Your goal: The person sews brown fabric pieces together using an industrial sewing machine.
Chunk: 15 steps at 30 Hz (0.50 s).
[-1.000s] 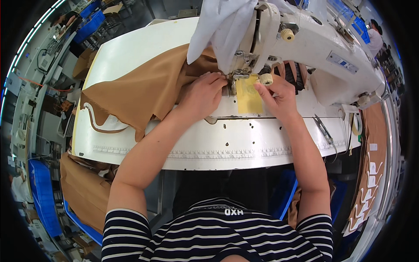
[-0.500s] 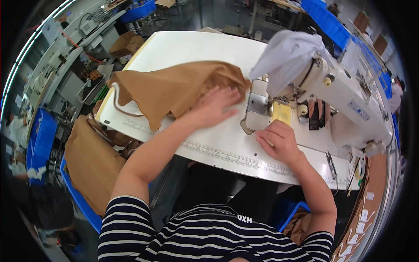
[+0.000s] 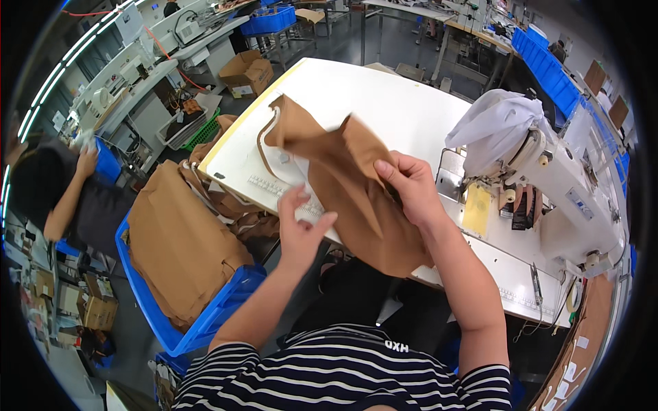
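Observation:
A piece of brown fabric (image 3: 356,198) with a white-edged strip lies partly on the white sewing table (image 3: 370,89) and partly hangs over its front edge. My right hand (image 3: 411,185) pinches its upper right part, thumb on top, and lifts it off the surface. Just left of the cloth, over the table's front edge, my left hand (image 3: 300,226) has its fingers apart and holds nothing. The white sewing machine (image 3: 548,178), draped with a pale cloth (image 3: 490,123), stands right of my right hand.
Brown cut fabric pieces (image 3: 178,246) fill a blue bin (image 3: 171,335) at the left. Thread snips (image 3: 536,284) and a tape roll (image 3: 574,294) lie at the table's right end. A person in dark clothes (image 3: 68,185) is at the far left. A cardboard box (image 3: 247,72) stands beyond.
My right hand has left the machine's front and taken hold of the brown fabric, which is now raised and pulled nearer. My left hand has come off the cloth toward me.

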### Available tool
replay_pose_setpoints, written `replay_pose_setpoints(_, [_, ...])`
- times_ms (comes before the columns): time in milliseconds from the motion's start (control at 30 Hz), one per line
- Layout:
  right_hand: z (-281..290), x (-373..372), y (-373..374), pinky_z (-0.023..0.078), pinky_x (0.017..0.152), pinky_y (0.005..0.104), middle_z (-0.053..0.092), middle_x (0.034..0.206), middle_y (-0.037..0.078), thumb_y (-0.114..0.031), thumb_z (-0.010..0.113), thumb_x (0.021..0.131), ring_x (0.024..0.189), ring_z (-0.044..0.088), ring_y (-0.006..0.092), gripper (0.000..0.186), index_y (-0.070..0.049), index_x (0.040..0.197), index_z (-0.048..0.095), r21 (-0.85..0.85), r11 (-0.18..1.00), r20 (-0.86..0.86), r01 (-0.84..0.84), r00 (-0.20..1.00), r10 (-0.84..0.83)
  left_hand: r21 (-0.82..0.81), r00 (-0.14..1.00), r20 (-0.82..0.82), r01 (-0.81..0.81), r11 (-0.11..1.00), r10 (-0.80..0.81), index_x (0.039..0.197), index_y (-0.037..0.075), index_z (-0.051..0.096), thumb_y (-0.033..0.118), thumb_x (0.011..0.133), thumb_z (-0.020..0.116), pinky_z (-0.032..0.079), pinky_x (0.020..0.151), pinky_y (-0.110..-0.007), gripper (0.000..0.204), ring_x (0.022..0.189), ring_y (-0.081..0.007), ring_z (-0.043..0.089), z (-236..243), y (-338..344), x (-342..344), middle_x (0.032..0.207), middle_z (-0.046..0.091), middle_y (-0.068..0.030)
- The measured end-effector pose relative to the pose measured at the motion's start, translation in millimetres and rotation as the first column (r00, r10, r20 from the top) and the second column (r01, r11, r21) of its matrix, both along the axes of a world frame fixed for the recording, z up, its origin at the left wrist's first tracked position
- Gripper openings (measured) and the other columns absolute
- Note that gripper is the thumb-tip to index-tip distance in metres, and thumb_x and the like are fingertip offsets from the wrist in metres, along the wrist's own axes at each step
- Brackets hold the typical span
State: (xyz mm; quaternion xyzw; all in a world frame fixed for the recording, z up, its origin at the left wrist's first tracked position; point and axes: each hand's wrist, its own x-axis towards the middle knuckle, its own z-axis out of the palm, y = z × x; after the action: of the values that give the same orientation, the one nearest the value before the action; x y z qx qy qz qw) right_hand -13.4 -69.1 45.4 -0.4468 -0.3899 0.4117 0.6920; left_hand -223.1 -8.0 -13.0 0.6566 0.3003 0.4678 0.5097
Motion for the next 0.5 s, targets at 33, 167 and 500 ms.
replay_pose_setpoints(33, [3,-6,-1,0.048,0.064,0.0235,0.070,0.085,-0.001,-0.015,0.072,0.094,0.072,0.059,0.0041,0.015,-0.002,0.088,0.071,0.001,1.000,-0.002,-0.001,1.000,0.001,-0.141,0.997,0.035,0.078,0.987,-0.074,0.145,0.006,0.037,0.013,0.084,0.077,0.050,0.073,-0.027,0.072,0.112,-0.0164,0.054,20,9,6,0.133,0.050,-0.0110])
replay_pose_setpoints(167, [17,-25,5,0.055,0.067,0.0250,0.072,0.087,0.005,-0.020,0.072,0.094,0.074,0.064,0.0080,0.019,-0.001,0.094,0.071,0.055,0.997,-0.305,-0.050,0.950,0.064,-0.324,0.885,0.055,0.453,0.830,-0.462,0.133,0.005,0.053,0.020,0.085,0.080,0.049,0.061,-0.024,0.057,0.094,-0.0092,0.058,39,42,25,0.120,0.061,-0.0054])
replay_pose_setpoints(500, [13,-13,-1,0.058,0.069,0.0290,0.073,0.092,0.006,-0.021,0.071,0.095,0.078,0.068,0.0113,0.020,-0.003,0.102,0.070,0.154,0.985,-0.508,0.076,0.861,0.013,-0.474,0.775,0.478,0.623,0.622,-0.413,0.118,0.011,0.057,0.024,0.095,0.069,0.054,0.077,-0.027,0.029,0.100,-0.0123,0.063,71,50,52,0.104,0.065,-0.0001])
